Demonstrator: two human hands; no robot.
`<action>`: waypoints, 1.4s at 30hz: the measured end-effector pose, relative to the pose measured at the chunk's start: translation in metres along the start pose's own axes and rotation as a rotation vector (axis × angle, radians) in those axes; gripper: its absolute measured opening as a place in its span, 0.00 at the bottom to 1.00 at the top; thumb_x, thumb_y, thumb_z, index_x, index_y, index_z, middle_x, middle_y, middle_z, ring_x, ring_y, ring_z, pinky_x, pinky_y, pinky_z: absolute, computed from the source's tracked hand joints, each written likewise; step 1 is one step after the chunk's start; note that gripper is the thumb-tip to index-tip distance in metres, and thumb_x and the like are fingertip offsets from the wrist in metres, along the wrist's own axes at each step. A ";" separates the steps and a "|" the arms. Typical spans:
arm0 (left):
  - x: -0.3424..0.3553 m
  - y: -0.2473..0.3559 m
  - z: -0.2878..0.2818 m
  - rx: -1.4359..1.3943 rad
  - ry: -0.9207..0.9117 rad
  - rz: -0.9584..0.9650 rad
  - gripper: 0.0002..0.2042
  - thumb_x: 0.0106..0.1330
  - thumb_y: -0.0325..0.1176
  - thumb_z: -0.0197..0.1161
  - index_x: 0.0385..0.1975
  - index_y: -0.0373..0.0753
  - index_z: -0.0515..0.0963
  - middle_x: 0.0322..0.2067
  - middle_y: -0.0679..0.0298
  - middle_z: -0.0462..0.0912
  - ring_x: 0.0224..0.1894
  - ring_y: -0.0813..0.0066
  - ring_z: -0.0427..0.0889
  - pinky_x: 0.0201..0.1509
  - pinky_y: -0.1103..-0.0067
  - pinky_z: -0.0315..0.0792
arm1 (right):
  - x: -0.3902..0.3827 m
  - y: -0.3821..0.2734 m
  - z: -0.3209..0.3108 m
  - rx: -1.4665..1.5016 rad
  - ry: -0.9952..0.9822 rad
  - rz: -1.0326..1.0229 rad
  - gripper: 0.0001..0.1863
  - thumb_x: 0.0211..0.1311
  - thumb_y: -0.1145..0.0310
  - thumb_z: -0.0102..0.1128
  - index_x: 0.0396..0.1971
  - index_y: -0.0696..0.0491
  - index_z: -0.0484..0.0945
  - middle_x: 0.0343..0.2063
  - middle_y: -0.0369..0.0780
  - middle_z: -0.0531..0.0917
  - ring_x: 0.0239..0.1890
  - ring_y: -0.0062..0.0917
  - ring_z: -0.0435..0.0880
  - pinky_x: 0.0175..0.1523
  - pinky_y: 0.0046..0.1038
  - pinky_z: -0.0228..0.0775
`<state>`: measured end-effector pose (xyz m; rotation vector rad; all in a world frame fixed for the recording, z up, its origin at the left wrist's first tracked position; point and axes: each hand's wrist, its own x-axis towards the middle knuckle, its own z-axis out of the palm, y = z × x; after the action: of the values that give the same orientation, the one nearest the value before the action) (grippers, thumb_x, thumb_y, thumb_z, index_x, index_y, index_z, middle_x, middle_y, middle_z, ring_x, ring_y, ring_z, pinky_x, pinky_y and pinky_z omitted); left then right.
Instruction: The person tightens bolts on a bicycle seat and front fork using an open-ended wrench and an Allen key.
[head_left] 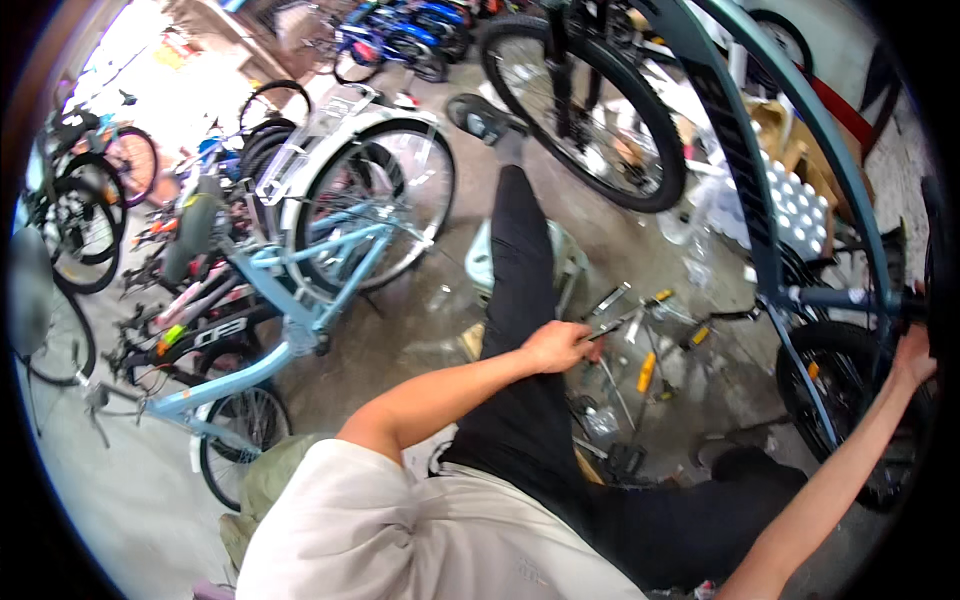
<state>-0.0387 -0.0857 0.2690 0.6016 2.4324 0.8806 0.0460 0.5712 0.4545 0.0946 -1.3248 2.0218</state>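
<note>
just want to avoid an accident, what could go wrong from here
The metal tool that the left hand seems to hold could slip. The yellow-handled tool lying on the floor might roll underfoot. The bike could shift and pinch the right hand beside it.

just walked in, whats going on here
A person has what looks like a slim metal tool in the left hand. The right hand is by a blue-grey bike frame at the far right; its grip is hard to tell. A yellow-handled tool lies on the floor, and a pale blue bicycle is at the left.
</note>
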 end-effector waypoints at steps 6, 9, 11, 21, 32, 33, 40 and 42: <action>-0.023 -0.018 -0.009 -0.018 -0.024 -0.155 0.14 0.71 0.40 0.61 0.42 0.33 0.82 0.28 0.50 0.83 0.31 0.61 0.84 0.37 0.68 0.74 | -0.005 0.062 0.144 -0.014 0.480 -0.163 0.27 0.73 0.48 0.46 0.61 0.52 0.74 0.60 0.40 0.77 0.64 0.36 0.73 0.74 0.45 0.58; -0.023 -0.031 0.005 0.016 -0.008 -0.144 0.14 0.70 0.41 0.59 0.42 0.35 0.81 0.32 0.43 0.82 0.41 0.40 0.83 0.43 0.58 0.74 | 0.001 0.067 0.164 -0.008 0.238 -0.267 0.25 0.75 0.48 0.45 0.56 0.52 0.76 0.54 0.39 0.81 0.60 0.33 0.76 0.71 0.41 0.61; -0.021 -0.025 0.011 0.059 -0.046 -0.091 0.14 0.70 0.41 0.59 0.42 0.36 0.81 0.34 0.42 0.83 0.43 0.39 0.82 0.44 0.56 0.73 | 0.007 0.073 0.160 -0.013 0.157 -0.267 0.26 0.77 0.48 0.39 0.53 0.54 0.76 0.48 0.43 0.83 0.51 0.35 0.82 0.64 0.42 0.69; -0.033 -0.037 0.023 0.203 0.044 0.100 0.11 0.67 0.37 0.61 0.41 0.37 0.83 0.34 0.43 0.84 0.40 0.40 0.84 0.44 0.55 0.77 | -0.023 0.095 0.199 -0.151 -0.052 -0.185 0.34 0.75 0.40 0.37 0.52 0.56 0.78 0.42 0.44 0.86 0.43 0.36 0.86 0.55 0.42 0.76; 0.074 0.197 -0.079 0.400 0.154 0.743 0.08 0.70 0.35 0.61 0.42 0.39 0.77 0.30 0.51 0.82 0.31 0.46 0.83 0.33 0.57 0.74 | -0.011 0.136 0.156 -0.168 0.221 -0.267 0.29 0.77 0.46 0.43 0.58 0.56 0.75 0.50 0.42 0.84 0.49 0.32 0.85 0.60 0.34 0.73; 0.082 0.225 -0.086 0.375 0.166 0.830 0.07 0.70 0.34 0.61 0.41 0.40 0.77 0.29 0.52 0.81 0.31 0.46 0.82 0.33 0.58 0.74 | -0.011 0.137 0.150 -0.140 0.267 -0.294 0.28 0.77 0.47 0.45 0.59 0.56 0.74 0.52 0.42 0.83 0.53 0.31 0.83 0.63 0.34 0.71; 0.106 0.351 -0.128 0.672 0.305 1.016 0.08 0.70 0.36 0.60 0.33 0.39 0.76 0.27 0.54 0.80 0.29 0.48 0.82 0.32 0.58 0.72 | -0.030 0.102 0.173 -0.258 0.283 -0.377 0.22 0.71 0.67 0.61 0.61 0.55 0.70 0.57 0.39 0.73 0.59 0.25 0.69 0.67 0.32 0.60; 0.111 0.369 -0.136 0.738 0.350 1.033 0.11 0.71 0.38 0.59 0.30 0.38 0.75 0.26 0.54 0.80 0.30 0.48 0.82 0.33 0.59 0.73 | -0.031 0.097 0.178 -0.322 0.282 -0.354 0.21 0.70 0.68 0.62 0.60 0.55 0.71 0.56 0.39 0.74 0.59 0.25 0.69 0.66 0.32 0.61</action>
<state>-0.1164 0.1679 0.5795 2.2537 2.6698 0.3598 -0.0422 0.3862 0.4504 -0.0954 -1.3270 1.4507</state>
